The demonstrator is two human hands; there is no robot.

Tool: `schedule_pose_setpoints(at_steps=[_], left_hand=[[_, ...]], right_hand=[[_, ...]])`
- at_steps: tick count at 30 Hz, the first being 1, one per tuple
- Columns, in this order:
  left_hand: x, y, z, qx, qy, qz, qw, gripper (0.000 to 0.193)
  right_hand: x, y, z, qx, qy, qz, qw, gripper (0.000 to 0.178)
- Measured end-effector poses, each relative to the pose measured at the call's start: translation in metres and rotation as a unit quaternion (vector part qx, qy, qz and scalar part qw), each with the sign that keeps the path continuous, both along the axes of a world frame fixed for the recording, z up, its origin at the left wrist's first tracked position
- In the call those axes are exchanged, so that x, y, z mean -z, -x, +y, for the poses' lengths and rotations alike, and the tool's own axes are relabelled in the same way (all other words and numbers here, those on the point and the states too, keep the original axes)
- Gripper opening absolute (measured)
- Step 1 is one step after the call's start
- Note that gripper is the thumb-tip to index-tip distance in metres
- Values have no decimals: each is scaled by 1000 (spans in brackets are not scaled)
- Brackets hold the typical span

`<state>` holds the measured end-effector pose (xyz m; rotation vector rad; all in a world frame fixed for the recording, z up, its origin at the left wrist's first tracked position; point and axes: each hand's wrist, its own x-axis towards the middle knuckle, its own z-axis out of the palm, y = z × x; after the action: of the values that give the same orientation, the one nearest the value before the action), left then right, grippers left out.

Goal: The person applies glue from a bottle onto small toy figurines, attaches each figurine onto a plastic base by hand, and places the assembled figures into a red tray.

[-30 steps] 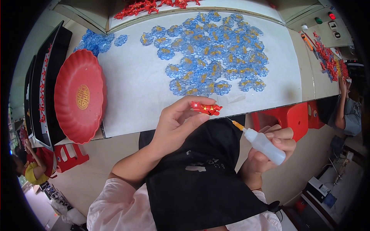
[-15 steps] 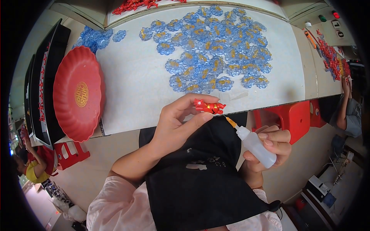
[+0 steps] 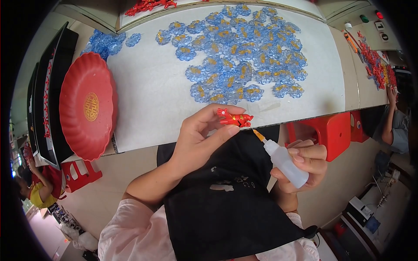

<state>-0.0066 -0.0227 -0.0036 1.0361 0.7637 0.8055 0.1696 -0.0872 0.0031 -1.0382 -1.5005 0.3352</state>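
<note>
While left hand (image 3: pixel 195 135) pinches: red figurine (image 3: pixel 236 119), frame centre.
Right hand (image 3: pixel 311 164): curled around bottle (image 3: pixel 285 163), orange tip (image 3: pixel 258 135) near figurine.
Upper centre: blue discs (image 3: pixel 246 51).

A: Where's the plate (image 3: pixel 74 130) on the table (image 3: pixel 152 95)?
B: At the left end, reaching the near edge, a tray (image 3: pixel 63 74) on its left.
A: And the discs (image 3: pixel 244 69)?
B: Spread from the middle rightward, toward the far edge. A separate pile (image 3: pixel 102 45) lies behind the plate, near the far left corner.
A: The hands?
B: The left hand (image 3: pixel 196 137) holds a figurine (image 3: pixel 238 121) above the near edge. The right hand (image 3: pixel 307 163), further right, holds a bottle (image 3: pixel 285 165) before that edge, its tip just beside the figurine.
</note>
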Motion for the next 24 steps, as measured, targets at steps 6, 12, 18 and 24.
schedule_pose_setpoints(at_steps=[6, 12, 18, 24], left_hand=[[-1, -1, 1, 15, 64, -45, 997, 26], [0, -1, 2, 34, 129, -67, 989, 28], [1, -2, -2, 37, 145, -69, 986, 29], [0, -13, 8, 41, 132, -69, 988, 31]], right_hand=[[0, -2, 1, 12, -30, 33, 999, 42], [0, -3, 2, 19, -37, 7, 999, 42], [3, -4, -2, 14, -31, -15, 999, 43], [-2, -16, 4, 22, -43, -23, 999, 41]])
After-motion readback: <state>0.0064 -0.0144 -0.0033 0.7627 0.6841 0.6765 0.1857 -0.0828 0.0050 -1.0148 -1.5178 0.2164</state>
